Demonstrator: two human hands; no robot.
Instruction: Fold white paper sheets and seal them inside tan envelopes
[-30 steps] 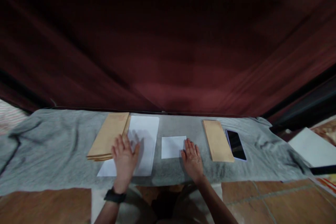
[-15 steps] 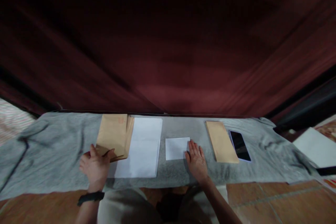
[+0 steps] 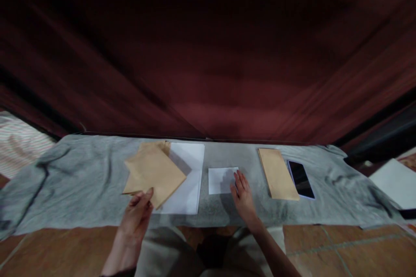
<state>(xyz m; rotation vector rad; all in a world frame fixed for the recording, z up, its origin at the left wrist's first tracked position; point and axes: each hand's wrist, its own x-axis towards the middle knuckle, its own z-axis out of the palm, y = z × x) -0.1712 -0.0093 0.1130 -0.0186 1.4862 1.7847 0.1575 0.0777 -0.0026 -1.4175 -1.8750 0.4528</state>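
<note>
- My left hand (image 3: 136,215) is closed in a pinch, thumb on top, on the near corner of a brown envelope (image 3: 155,174).
- The brown envelope extends away from that hand, turned diagonally. I judge the single-corner grip is what lets it swing out of square.
- Beneath it, ahead of the hand, lies a stack of envelopes (image 3: 130,189). Just to the hand's right is a pile of white sheets (image 3: 192,160), which the held envelope partly overlaps.
- My right hand (image 3: 243,197) is open and flat, holding nothing. Its fingertips rest on the near right corner of a small white paper (image 3: 221,179), and I judge the contact pins it to the grey cloth (image 3: 81,181).
- To the right of that hand, apart from it, lie a second envelope (image 3: 278,174) and a phone (image 3: 301,178), side by side and squared to each other.
</note>
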